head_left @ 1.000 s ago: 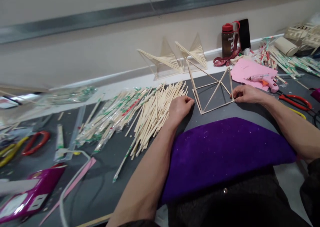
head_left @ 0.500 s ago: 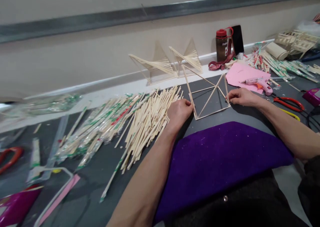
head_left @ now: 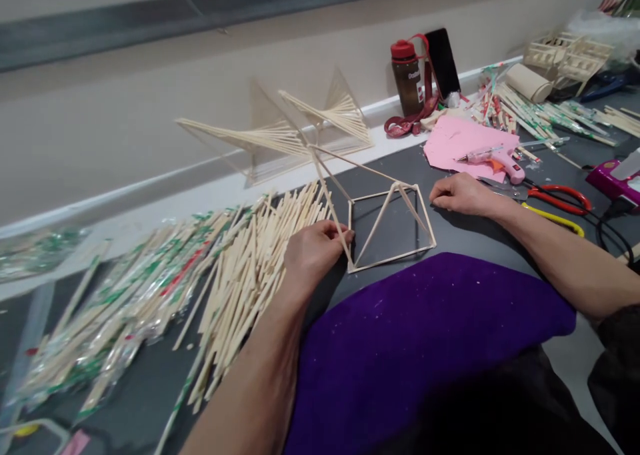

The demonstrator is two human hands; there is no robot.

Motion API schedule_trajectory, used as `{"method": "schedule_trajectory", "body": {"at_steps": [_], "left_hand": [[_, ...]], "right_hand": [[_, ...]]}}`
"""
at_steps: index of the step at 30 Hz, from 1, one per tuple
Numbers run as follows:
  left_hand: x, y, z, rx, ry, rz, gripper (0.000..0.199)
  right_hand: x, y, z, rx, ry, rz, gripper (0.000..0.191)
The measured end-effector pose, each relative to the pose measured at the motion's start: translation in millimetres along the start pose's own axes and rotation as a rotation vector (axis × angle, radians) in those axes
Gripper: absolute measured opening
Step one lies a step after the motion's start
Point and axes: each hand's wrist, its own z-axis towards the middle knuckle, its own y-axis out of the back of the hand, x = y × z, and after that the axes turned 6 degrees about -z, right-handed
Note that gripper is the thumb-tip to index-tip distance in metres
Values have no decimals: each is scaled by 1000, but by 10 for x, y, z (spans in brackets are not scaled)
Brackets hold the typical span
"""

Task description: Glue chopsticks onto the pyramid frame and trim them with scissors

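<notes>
My left hand [head_left: 317, 249] pinches the left side of a frame of thin wooden sticks [head_left: 393, 258] standing on the dark grey table. The frame has a four-sided base, with slanting sticks rising from it to peaks at the left and right. Just right of the frame, apart from it, my right hand [head_left: 460, 193] rests on the table with fingers curled and nothing visible in them. Close to my left forearm lies a pile of loose wooden sticks [head_left: 255, 268]. A pink glue gun [head_left: 500, 158] sits on pink paper [head_left: 445, 141] beyond my right hand.
Two fan-like stick structures [head_left: 265, 138] stand against the wall. Wrapped sticks [head_left: 150, 288] lie at left. At the back right are a bottle [head_left: 407, 81] and a phone [head_left: 443, 61]; red-handled pliers [head_left: 563, 198] lie nearer. Purple cloth [head_left: 430, 321] covers my lap.
My right hand has let go of the stick frame and drawn away to its right. The frame has turned, with my left hand still on it. The view has shifted to the right.
</notes>
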Motion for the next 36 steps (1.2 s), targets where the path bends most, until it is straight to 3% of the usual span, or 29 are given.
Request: {"method": "schedule_trajectory", "body": {"at_steps": [9, 16, 21, 26, 36], "left_hand": [[15, 24, -31, 14, -12, 9, 29], [-20, 30, -68, -1, -5, 23, 30], [49, -7, -38, -27, -33, 30, 27], [59, -25, -28, -44, -47, 52, 27], [-46, -27, -71, -25, -25, 42, 24]], "right_hand": [[-10, 44, 42, -68, -87, -201, 28], [-40, -101, 109, -114, -78, -341, 28], [-39, -181, 335, -145, -97, -365, 37], [-40, -201, 522, -89, -4, -382, 36], [0, -193, 469, -129, -46, -414, 30]]}}
